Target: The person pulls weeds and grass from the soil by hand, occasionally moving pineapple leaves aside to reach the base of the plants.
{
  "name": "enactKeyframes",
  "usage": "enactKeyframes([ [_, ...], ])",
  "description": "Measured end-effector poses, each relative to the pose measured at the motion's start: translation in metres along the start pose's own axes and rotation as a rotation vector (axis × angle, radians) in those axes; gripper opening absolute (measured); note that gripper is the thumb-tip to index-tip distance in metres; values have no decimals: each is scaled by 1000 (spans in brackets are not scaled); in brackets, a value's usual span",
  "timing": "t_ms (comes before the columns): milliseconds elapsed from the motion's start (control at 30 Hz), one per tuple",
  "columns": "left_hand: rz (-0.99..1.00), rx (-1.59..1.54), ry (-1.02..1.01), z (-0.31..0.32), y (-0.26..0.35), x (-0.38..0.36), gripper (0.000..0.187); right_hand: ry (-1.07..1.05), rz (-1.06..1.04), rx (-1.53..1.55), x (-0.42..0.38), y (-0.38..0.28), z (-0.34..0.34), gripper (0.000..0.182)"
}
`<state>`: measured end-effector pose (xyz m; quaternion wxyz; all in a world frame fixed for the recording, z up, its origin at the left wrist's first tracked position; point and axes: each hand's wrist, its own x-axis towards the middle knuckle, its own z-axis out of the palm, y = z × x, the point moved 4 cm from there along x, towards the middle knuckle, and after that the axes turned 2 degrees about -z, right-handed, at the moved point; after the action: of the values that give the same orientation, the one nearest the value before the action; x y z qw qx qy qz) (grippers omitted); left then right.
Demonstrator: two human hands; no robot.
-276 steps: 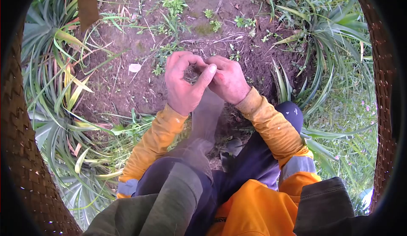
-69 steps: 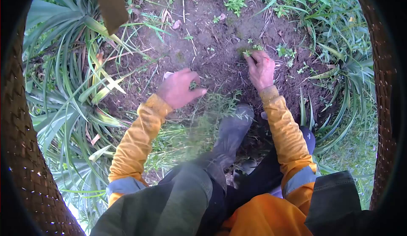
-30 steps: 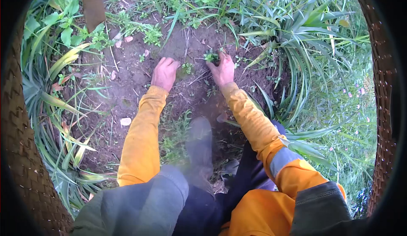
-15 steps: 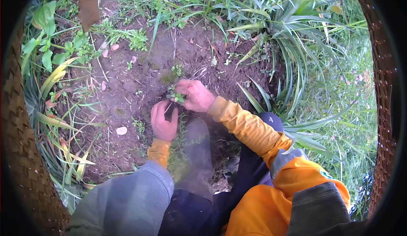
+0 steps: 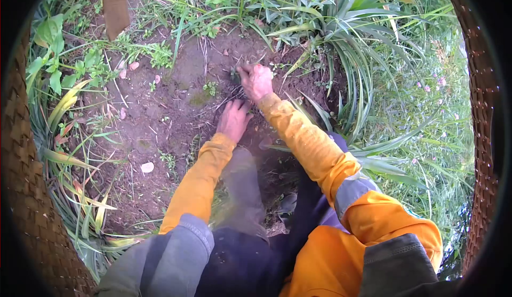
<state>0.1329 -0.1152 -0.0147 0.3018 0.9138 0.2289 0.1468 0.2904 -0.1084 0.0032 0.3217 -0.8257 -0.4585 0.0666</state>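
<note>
The right hand (image 5: 256, 82) curls its fingers by a little weed (image 5: 234, 75). The left hand (image 5: 233, 120) is just below, near the dirt (image 5: 176, 105). I can't tell if either pinches anything.

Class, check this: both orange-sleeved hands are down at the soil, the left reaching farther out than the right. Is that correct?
No: the head view shows the right hand reaching farther out than the left hand. Both are orange-sleeved and down at the soil.
</note>
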Motion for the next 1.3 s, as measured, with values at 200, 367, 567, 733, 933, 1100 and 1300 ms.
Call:
enactKeyframes([
  [200,55,-84,-67,22,-14,2,15,53,69,161,-46,5,-37,23],
  [367,44,-293,-105,16,24,-51,21,60,225,-212,-19,64,-18,55],
  [567,-62,-283,-9,-23,55,-68,21,-7,295,-238,6,100,-7,27],
  [733,-230,-327,304,-51,28,-44,11,-205,-78,159,-42,6,-14,15],
  [933,-210,-326,255,-102,-12,67,39,-581,-275,180,-109,-73,-47,26],
  [1100,-40,-82,122,-36,-44,138,54,-208,-10,-113,-50,-7,-134,18],
  [1300,84,-81,184,21,-64,171,32,-239,397,-473,-27,153,-137,26],
])
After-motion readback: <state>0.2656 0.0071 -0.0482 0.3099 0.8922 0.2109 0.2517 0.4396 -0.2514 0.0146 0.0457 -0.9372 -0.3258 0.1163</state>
